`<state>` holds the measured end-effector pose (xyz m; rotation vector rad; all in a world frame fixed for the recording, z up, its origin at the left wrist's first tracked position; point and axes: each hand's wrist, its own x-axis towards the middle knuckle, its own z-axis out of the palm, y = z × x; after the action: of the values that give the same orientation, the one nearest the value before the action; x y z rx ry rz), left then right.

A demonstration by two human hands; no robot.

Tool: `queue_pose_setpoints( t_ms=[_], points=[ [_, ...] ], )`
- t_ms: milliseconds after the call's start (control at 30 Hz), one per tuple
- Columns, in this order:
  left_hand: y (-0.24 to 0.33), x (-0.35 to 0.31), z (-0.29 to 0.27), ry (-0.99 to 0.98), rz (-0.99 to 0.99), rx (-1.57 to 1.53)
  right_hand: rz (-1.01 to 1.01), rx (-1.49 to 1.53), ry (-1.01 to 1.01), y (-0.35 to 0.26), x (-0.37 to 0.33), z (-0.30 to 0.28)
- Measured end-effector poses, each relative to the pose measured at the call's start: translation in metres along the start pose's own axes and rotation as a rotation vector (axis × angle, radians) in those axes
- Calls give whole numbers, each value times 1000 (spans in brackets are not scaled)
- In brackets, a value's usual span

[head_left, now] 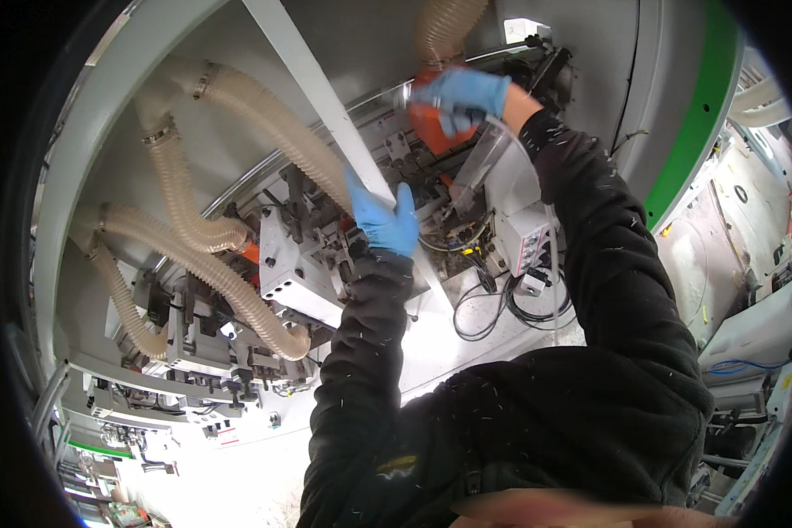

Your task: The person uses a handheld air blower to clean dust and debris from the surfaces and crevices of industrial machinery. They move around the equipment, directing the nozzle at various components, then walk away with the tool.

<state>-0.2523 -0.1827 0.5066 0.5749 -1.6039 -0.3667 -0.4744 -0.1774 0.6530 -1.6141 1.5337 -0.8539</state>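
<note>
1. Clasping slanted white metal post before white boxy machinery with blue-gloved left hand; could slip through slick contact.
2. Cannot tell grip of blurred, blue-gloved right hand beside orange plastic hood; could knock hood through haste.
3. Could snag translucent flexible hose on looped black cables through sharp pulling.

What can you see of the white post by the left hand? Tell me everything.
The white post is straight and flat-faced, perhaps painted metal. It slants from the top edge down to the right, across the machinery. The blue-gloved left hand rests on it, fingers and thumb on either side, hiding one stretch; how firmly is unclear.
</note>
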Motion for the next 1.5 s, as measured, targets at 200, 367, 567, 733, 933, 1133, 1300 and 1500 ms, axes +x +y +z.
queue_pose_setpoints(
  t_ms=[200, 367, 567, 733, 933, 1133, 1300, 1500],
  points=[
    [16, 3, -41, -243, -229, -365, -574, 600, 27, -38, -49, -46],
    [23, -6, -61, -42, -159, -273, -119, -244, -176, 2, -54, 16],
    [26, -23, -75, -25, -169, -191, 394, -717, -632, 67, -74, 72],
    [18, -22, -65, -27, -124, -150, 80, -299, 95, 42, -31, 19],
    [10, -34, -54, -59, -129, -95, 337, -307, 1, 39, 26, 26],
    [1, -55, -69, -78, -149, -99, 262, -492, 113, 38, 73, 27],
    [-14, -74, -92, -41, -227, -122, 240, -747, 136, 44, 101, 18],
    [-25, -99, -114, -54, -400, -172, 80, -705, 161, 58, 139, 34]
  ],
)
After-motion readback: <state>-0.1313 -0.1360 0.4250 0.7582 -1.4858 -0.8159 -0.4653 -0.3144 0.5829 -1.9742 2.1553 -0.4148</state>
